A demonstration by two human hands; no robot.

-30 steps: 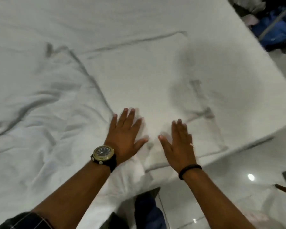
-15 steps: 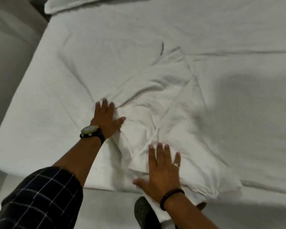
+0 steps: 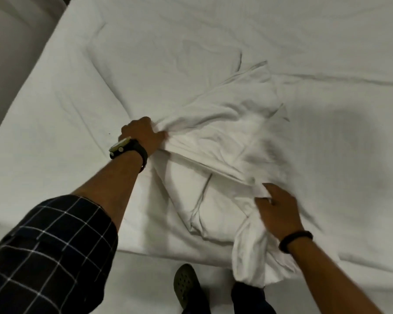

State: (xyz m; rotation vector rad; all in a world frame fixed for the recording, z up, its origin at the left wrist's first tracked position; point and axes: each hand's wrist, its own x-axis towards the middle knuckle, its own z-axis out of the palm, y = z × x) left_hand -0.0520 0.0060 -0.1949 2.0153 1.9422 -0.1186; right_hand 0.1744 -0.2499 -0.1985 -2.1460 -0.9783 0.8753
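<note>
Clutching a fistful of the white sheet [image 3: 225, 137] with the left grip [image 3: 143, 132], pinching its folded edge with the right grip [image 3: 279, 211]. Lying crumpled at the bed's [image 3: 145, 53] near edge, one end spilling off it. Probably light, soft, floppy: best taken at hems or corners, never mid-cloth.

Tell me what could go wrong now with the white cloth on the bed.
Part of the white cloth hangs over the edge of the bed; it may slide to the floor. The left hand grips a bunch, the right hand only an edge, so pulling may crease it unevenly.
</note>
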